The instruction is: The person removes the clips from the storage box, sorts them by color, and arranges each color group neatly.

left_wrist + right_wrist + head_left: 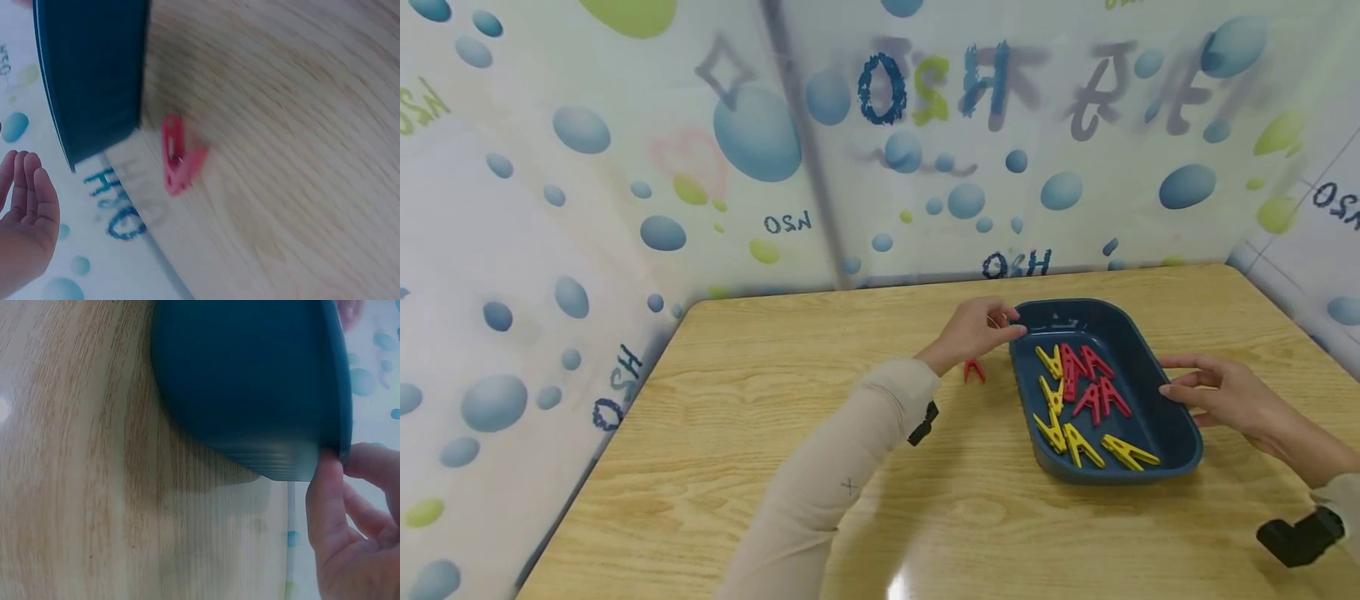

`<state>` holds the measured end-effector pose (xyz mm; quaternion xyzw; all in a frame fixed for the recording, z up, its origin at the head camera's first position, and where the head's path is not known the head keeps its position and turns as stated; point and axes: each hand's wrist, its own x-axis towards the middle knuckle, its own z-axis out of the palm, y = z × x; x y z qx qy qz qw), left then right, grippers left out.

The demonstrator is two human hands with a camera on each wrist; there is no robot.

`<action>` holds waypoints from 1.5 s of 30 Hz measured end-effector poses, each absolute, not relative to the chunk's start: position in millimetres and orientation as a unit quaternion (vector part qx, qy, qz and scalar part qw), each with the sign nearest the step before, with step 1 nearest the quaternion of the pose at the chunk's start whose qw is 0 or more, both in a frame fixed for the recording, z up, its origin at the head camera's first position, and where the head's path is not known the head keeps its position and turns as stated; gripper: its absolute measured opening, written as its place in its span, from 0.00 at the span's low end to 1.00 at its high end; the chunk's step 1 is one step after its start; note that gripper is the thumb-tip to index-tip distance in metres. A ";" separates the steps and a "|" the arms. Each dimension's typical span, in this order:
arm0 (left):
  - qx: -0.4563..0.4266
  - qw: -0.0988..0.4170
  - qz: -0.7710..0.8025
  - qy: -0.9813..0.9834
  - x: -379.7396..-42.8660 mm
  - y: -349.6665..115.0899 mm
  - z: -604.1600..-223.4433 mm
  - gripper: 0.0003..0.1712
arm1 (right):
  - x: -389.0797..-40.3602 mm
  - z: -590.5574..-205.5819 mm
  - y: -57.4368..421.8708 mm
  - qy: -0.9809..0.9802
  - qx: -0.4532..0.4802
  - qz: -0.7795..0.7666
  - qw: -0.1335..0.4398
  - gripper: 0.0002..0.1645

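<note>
A dark blue plastic tub (1150,412) sits right of the middle of the wooden table. Inside lie several red clothespins (1097,362) and several yellow clothespins (1078,444). My right hand (1228,396) pinches the tub's right rim between thumb and fingers, as the right wrist view confirms. At the far left corner, my left hand (981,329) is by the rim with its fingers loosely extended; the left wrist view shows a gap between fingers and tub. One red clothespin (973,370) lies outside on the table, below the left hand and left of the tub.
The wooden table (760,400) reaches back to a curtain (865,183) printed with blue and green drops. Dark bands (1300,537) sit on both wrists. The tub's side wall (94,75) rises close beside the loose clothespin.
</note>
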<state>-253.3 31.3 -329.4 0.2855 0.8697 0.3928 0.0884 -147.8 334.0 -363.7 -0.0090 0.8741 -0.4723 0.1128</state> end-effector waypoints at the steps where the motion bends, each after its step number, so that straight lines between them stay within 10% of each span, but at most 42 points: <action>1: 0.294 0.089 0.392 0.867 -251.5 35.6 -328.6 0.15 | -147.9 -363.7 333.9 0.875 -0.009 -0.470 0.113 0.34; 45: 0.358 0.206 0.308 0.857 -210.8 134.4 -358.9 0.22 | -147.5 -360.3 335.0 0.866 -0.005 -0.485 0.124 0.37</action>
